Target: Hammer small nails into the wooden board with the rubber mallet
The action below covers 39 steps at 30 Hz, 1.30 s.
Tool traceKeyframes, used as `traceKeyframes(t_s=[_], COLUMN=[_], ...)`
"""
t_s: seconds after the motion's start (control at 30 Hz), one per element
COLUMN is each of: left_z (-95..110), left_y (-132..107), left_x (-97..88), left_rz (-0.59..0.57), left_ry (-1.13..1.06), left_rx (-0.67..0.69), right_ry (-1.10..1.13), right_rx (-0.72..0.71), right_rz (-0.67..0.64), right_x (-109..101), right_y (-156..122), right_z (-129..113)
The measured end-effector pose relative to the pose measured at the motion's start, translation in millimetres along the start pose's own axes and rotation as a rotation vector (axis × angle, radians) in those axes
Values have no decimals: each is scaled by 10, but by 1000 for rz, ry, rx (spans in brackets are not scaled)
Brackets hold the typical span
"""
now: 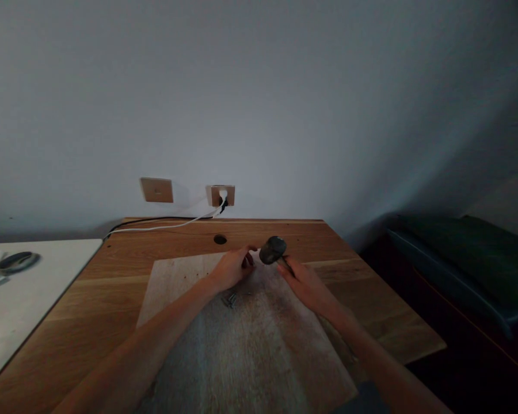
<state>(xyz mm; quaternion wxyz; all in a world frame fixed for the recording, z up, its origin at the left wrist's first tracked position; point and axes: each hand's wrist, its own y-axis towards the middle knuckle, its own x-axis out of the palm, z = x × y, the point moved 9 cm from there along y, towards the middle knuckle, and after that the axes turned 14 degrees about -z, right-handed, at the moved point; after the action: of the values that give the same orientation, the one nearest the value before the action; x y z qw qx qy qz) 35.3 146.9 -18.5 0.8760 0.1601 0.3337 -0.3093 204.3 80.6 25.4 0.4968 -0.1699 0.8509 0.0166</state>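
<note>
My right hand [307, 286] is closed round the handle of a hammer, whose dark head [272, 249] is raised a little above a pale wooden board [250, 351]. Just left of the hammer head, my left hand [232, 268] rests on the board with its fingers pinched together; whatever it pinches is too small to make out. A small heap of nails [230, 299] lies on the board below my left hand. The board rests on a brown wooden table [112, 282].
The table has a round cable hole [220, 239] near its back edge. White and black cables [164, 224] run to a wall socket [220, 195]. A white table [21, 305] stands at the left, a dark green seat [461, 259] at the right.
</note>
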Motion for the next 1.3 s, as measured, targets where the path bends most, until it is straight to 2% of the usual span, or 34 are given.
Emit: traceKeyframes(t_s=[0.1,0.23,0.3,0.4,0.43,0.5,0.57,0.67,0.77,0.83,0.93,1.0,1.1,1.17,1.23,1.3], left_z=[-37,-66,-88,-107,-83,31,218,502,656,673,638,541,207,-21,-148,-175], left_y=[11,13,-16,-116,-158,-239,-326,-457,-497,-471,-401,-345,-283,-297,-322,-332], left_x=[28,24,-89,-381,-470,-542,-438,-109,173,262,234,95,-211,-354,-386,-340], left_rz=[3,24,67,111,99,0,-165,-337,-350,-338,-333,-296,-131,-18,30,19], left_ry=[-50,-68,-47,5,19,34,70,262,436,460,374,245,55,-9,-25,-12], left_rx=[12,48,50,2,-6,8,56,136,186,198,246,252,120,24,-17,-11], right_ry=[-11,-37,-53,-59,-54,-34,-14,-8,-20,-30,-42,-44,-43,-41,-40,-40], right_rx=[-25,-11,-7,-3,2,16,23,43,72,86,101,103,99,97,95,92], right_rz=[6,10,-18,-41,-34,-21,-29,-52,-49,-43,-39,-37,-38,-40,-38,-35], right_x=[-55,5,69,107,102,108,173,338,455,485,486,479,475,476,474,475], right_y=[69,94,91,25,-19,-128,-234,-337,-362,-357,-352,-356,-366,-371,-372,-368], right_z=[-155,-214,-199,-137,-106,-39,23,118,213,256,291,294,284,278,274,275])
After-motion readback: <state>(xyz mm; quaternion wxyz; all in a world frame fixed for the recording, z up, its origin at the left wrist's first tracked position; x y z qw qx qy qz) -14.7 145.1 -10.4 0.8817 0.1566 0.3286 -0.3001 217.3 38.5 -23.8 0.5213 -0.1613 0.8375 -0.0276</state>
